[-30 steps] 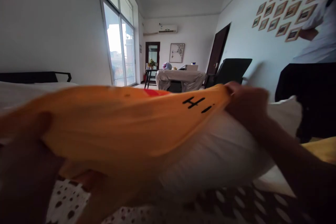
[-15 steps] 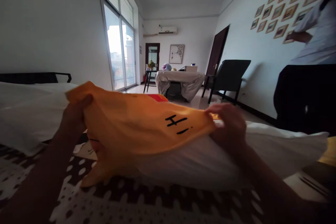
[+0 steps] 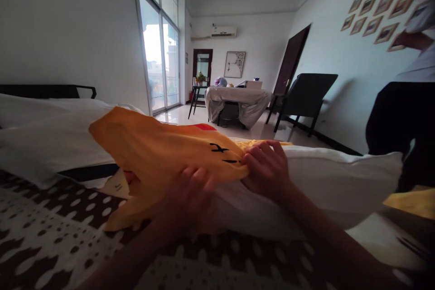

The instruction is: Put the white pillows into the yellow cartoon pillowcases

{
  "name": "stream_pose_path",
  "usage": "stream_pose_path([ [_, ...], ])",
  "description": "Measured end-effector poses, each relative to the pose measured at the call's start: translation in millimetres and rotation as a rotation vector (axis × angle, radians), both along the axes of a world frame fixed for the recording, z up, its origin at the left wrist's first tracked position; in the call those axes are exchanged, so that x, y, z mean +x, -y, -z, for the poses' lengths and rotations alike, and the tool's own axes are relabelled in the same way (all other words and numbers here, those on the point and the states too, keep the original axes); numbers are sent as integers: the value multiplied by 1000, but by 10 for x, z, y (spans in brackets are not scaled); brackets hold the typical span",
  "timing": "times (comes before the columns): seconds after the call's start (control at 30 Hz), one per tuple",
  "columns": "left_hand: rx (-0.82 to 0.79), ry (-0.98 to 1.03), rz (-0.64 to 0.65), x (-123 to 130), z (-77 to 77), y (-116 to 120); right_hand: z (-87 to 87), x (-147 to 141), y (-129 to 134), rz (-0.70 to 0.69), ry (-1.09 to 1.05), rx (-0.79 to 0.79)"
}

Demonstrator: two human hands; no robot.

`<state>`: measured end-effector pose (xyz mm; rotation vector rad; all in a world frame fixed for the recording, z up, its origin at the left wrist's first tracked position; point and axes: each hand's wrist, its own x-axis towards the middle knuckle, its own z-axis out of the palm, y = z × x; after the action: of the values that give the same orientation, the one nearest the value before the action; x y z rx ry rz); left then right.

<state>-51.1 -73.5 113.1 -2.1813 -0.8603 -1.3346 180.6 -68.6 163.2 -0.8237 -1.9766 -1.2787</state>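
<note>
An orange cloth (image 3: pixel 142 145) with black lettering and a red patch lies spread in front of me, its left part raised. My right hand (image 3: pixel 267 167) is closed on the cloth's right edge, which bunches at the fingers. Blurred by motion, my left hand (image 3: pixel 193 190) is at the lower middle of the cloth; whether its fingers grip the fabric is not clear. White fabric (image 3: pixel 326 181) lies under and to the right of the orange cloth. Beneath is a brown and white patterned cover (image 3: pixel 84 235).
More white fabric (image 3: pixel 41 145) lies at the left. A yellow cloth (image 3: pixel 414 201) is at the far right. Beyond stand a black chair (image 3: pixel 309 99) and a covered table (image 3: pixel 251 104). A person in dark trousers (image 3: pixel 397 122) stands at the right.
My left hand has let go of the cloth's upper left corner and moved right and down. My right hand has moved left with the cloth's right edge, and the lettering is now creased.
</note>
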Motion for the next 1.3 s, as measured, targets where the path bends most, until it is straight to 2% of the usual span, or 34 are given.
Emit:
stream_pose_path([
  [0.07,113,-108,-83,186,24,-59,58,-9,19,-60,55,-27],
  [0.13,220,-135,-154,288,-13,-174,138,29,57,-97,140,-103],
  [0.2,304,-117,-150,347,-67,-267,226,108,101,-66,153,-207],
  [0.3,360,-130,-134,455,-120,-312,301,278,130,47,54,-293],
  [0.43,253,-185,-137,633,-120,-301,171,610,-13,138,-35,-411],
  [0.53,227,-210,-108,699,-105,-301,25,872,-224,283,-135,-474],
  [0.6,205,-248,-123,734,-126,-313,8,940,-335,345,-128,-526],
  [0.7,62,-307,-257,844,-277,-384,101,807,-361,333,-40,-499],
  [0.8,-132,-330,-360,1008,-551,-557,199,523,-246,329,20,-395],
  [0.9,-329,-403,-294,1151,-802,-800,189,231,-119,344,95,-404],
  [1.0,-501,-457,-231,1246,-940,-1014,96,-41,-57,329,129,-487],
  [1.1,-552,-450,-229,1302,-986,-1116,23,-252,-76,305,114,-595],
  [1.17,-537,-409,-245,1330,-972,-1101,33,-298,-149,309,99,-663],
  [1.3,-433,-373,-275,1408,-785,-913,184,-115,-409,446,13,-757],
])
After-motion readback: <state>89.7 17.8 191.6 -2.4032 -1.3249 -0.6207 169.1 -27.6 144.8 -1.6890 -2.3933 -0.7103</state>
